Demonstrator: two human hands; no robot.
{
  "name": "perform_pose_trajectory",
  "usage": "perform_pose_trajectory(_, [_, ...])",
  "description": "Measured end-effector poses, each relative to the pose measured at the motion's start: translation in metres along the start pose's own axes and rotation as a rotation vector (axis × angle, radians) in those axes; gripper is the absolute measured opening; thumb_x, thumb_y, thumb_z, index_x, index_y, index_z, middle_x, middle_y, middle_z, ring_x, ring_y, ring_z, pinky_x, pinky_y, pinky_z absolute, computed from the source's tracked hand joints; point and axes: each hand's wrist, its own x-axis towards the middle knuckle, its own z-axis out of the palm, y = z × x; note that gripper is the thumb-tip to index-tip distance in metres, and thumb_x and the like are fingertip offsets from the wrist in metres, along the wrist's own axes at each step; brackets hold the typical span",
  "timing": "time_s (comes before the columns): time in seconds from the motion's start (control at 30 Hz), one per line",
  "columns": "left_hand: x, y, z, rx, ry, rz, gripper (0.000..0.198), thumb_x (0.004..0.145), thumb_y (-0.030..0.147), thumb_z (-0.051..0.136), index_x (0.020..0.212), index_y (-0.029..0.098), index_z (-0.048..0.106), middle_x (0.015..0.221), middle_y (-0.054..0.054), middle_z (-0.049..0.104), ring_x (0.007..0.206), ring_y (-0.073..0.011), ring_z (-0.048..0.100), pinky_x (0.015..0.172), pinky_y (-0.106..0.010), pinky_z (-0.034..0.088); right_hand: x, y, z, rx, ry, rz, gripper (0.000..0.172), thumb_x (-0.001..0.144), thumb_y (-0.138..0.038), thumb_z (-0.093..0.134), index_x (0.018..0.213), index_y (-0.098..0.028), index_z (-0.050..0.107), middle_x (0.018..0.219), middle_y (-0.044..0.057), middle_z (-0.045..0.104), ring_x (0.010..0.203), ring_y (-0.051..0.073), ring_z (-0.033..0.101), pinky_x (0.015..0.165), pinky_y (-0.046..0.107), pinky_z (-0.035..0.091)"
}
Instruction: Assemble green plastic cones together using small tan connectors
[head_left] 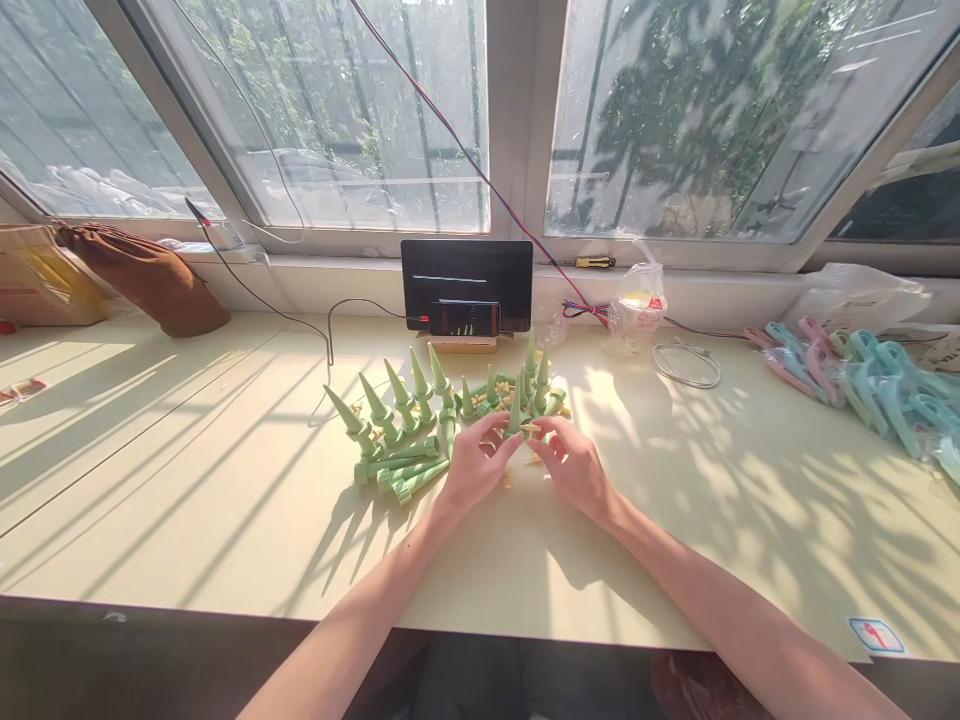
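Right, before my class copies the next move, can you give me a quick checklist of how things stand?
1. Green spike in the left hand, point up: ok.
2. Small pale-yellow piece at the fingertips of the right hand, beside the spike: ok.
3. Piece fitted to the spike: cannot tell; fingers hide the join.
4. Loose yellow bits gathered together: not ok, scattered among the green parts.
5. Phone upright before the tablet: ok.

Grn cone, upright, nr yel. bit
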Motion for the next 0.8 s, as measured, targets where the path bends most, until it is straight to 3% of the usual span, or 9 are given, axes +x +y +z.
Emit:
perform_pose_trajectory(0.4, [-0.0004,-0.0028,-0.0004,-0.046,-0.021,-0.002,0.038,0.080,0.043,0.071,0.111,0.020,0.069,0.103,-0.008,0.068,0.074,-0.0148,0.063,0.057,-0.024,0.055,0.0000,0.0014,-0.0015,-0.045,0.046,-0.097,0.014,0.098,-0.030,0.056,0.103,-0.019,0.064,0.082,0.003,0.061,0.058,0.012,0.051,0.053,0.025,0.045])
perform_pose_trajectory(0.8, [-0.0018,0.0002,-0.0014,-0.057,-0.050,0.035,0.030,0.081,0.037,0.071,0.106,0.022,0.068,0.108,-0.007,0.069,0.071,-0.0130,0.062,0.053,-0.023,0.055,0.0002,-0.0024,-0.0029,-0.064,0.064,-0.099,0.014,0.096,-0.028,0.055,0.092,-0.019,0.065,0.076,0.003,0.060,0.055,0.013,0.050,0.052,0.027,0.043])
